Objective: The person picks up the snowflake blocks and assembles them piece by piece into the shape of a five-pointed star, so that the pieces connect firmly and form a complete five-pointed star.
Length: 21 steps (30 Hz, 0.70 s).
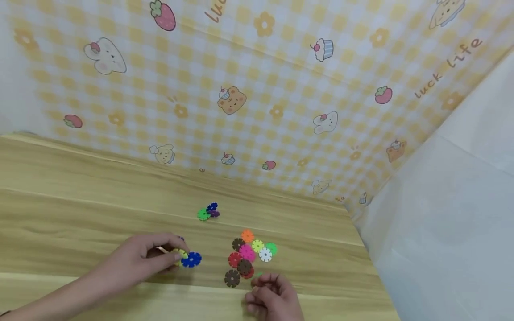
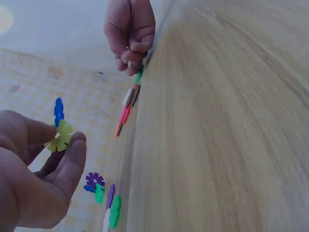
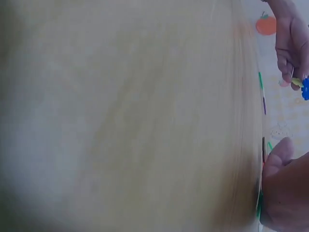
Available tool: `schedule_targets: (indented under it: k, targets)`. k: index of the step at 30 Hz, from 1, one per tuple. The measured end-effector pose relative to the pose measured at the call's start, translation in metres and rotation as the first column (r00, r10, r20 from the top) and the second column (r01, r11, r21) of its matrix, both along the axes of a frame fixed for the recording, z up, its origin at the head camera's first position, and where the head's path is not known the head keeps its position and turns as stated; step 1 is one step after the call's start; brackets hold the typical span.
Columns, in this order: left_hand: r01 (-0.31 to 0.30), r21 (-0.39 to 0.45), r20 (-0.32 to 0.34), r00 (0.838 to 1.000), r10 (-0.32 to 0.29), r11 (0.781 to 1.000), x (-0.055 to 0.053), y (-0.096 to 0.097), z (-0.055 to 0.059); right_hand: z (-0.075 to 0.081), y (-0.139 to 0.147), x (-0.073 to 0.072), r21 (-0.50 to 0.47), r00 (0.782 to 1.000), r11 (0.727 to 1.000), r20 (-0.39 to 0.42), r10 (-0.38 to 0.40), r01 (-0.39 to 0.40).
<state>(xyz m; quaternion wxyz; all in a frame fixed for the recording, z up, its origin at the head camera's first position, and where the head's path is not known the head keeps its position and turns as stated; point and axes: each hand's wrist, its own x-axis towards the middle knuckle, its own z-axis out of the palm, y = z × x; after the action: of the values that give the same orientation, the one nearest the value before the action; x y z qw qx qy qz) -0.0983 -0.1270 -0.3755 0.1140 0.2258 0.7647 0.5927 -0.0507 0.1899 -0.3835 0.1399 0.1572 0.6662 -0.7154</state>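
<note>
Between the thumb and fingers of my left hand [image 1: 150, 254] is a yellow notched disc [image 2: 61, 136], pinched above the table. A blue notched disc [image 1: 191, 259] is joined to it at an angle and sticks out past the fingertips. My right hand [image 1: 277, 298] is low at the table's near side, fingers loosely bent. Beside its fingertips a green disc [image 2: 139, 75] lies at table level, mostly hidden by the hand in the head view. Just beyond that hand lies a loose group of discs, including brown [image 1: 232, 278], pink [image 1: 246, 253] and white [image 1: 265, 254] ones.
Farther back on the wooden table [image 1: 100, 191] stands a joined green, blue and purple disc piece [image 1: 204, 214]. Purple [image 2: 110, 195] and green [image 2: 115, 211] discs sit near my left hand. A checked cloth [image 1: 257, 80] hangs behind, with a white sheet [image 1: 437, 223] at right.
</note>
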Motion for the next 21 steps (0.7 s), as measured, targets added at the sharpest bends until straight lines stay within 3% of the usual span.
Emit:
schedule_targets:
  k: [3, 6, 13, 16, 21]
  targets:
    - [-0.026, 0.016, 0.067, 0.997, 0.025, 1.0, -0.002, 0.0, 0.0, 0.002, 0.008, -0.004, 0.043, 0.999, 0.998, -0.025, -0.042, 0.043]
    - [-0.035, 0.006, 0.083, 0.996, 0.034, 0.999, -0.004, 0.001, -0.002, 0.006, 0.017, -0.005, 0.114, 0.996, 0.99, -0.046, -0.08, 0.085]
    - [-0.068, -0.078, 0.016, 0.997, 0.069, 0.995, -0.006, -0.002, -0.006, 0.007, 0.035, -0.006, 0.285, 0.98, 0.938, -0.081, -0.182, 0.198]
    - [-0.067, -0.101, 0.021, 0.997, 0.07, 0.993, -0.007, -0.005, -0.006, 0.002, 0.034, -0.009, 0.31, 0.984, 0.934, -0.082, -0.161, 0.179]
    - [-0.064, -0.102, 0.02, 0.998, 0.066, 0.993, -0.007, -0.006, -0.006, -0.005, 0.028, -0.012, 0.35, 0.995, 0.935, -0.092, -0.029, 0.059]
